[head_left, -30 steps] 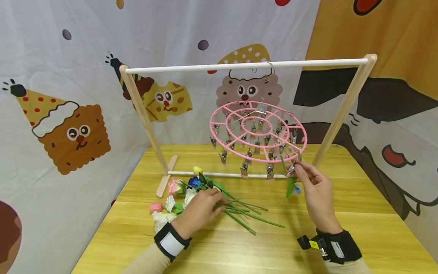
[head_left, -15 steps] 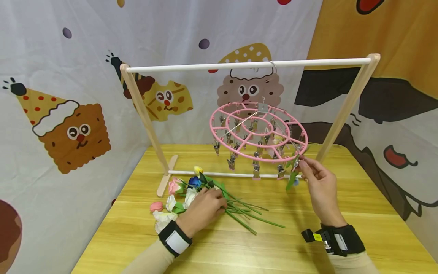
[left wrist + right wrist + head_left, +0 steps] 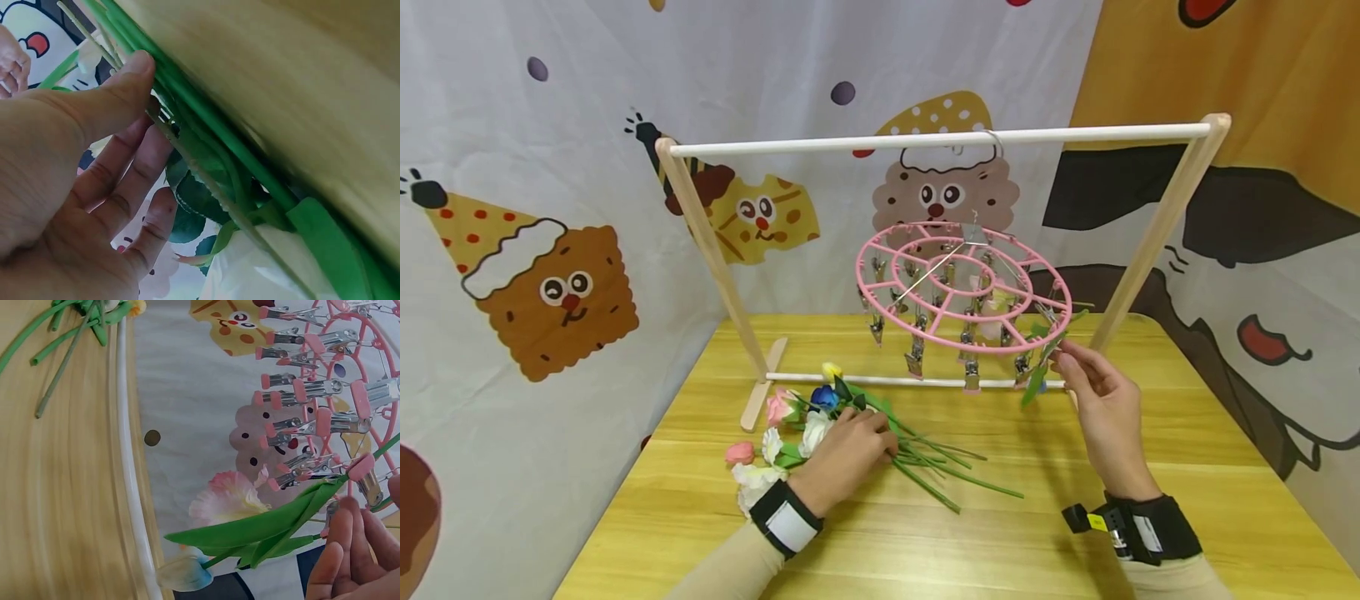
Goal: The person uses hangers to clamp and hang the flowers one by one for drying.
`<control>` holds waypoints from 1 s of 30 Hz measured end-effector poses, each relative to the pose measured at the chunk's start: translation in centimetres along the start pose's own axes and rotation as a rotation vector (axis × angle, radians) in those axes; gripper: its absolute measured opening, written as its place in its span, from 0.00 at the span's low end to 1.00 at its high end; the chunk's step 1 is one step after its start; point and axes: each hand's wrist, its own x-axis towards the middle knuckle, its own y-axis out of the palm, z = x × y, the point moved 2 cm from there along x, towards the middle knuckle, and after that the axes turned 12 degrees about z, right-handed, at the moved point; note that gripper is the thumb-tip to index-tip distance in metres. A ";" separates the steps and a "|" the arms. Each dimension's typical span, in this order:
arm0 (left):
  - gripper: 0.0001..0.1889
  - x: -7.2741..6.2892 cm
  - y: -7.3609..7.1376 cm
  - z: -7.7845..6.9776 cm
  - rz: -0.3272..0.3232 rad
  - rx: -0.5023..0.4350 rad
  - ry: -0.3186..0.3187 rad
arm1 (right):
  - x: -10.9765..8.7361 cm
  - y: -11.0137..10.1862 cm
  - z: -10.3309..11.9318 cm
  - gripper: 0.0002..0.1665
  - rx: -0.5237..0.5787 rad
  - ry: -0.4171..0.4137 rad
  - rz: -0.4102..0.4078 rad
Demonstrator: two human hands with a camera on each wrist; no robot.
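Hanging ring [image 3: 961, 294]: pink plastic, smooth, low sheen.
Spring clips [image 3: 340, 422]: bright metal, glossy; tip caps [image 3: 323, 422] in pink plastic, matt.
Flower stems [image 3: 928, 487]: smooth plastic look, satin.
Thin stem [image 3: 209, 183]: rough, nubbed.
Leaf [image 3: 250, 528]: plastic or coated cloth, undetermined; soft sheen.
Ruffled flower [image 3: 228, 497]: thin cloth look, crinkled, matt.
Posts [image 3: 710, 237]: pale wood, matt.
Crossbar [image 3: 820, 146]: white, smooth; material undetermined.
Bench [image 3: 955, 554]: wood-grained, smooth, semi-gloss.
Backdrop [image 3: 760, 67]: printed cloth, matt, softly creased.
Wrist straps [image 3: 1172, 521]: black fabric, matt.
Sleeves [image 3: 733, 562]: cloth, matt.
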 end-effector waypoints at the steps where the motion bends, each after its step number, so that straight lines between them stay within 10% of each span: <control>1: 0.03 0.0 -0.1 0.0 0.004 -0.001 -0.001 | -0.1 0.0 0.0 0.25 -0.010 0.000 -0.009; 17: 0.15 -0.4 -1.8 -0.4 0.008 0.055 -0.007 | -4.1 0.9 -0.3 0.13 -0.290 -0.020 -0.101; 30: 0.20 -0.9 -4.6 -1.9 -0.164 0.077 0.100 | -6.1 5.4 -0.4 0.09 -0.424 -0.154 0.221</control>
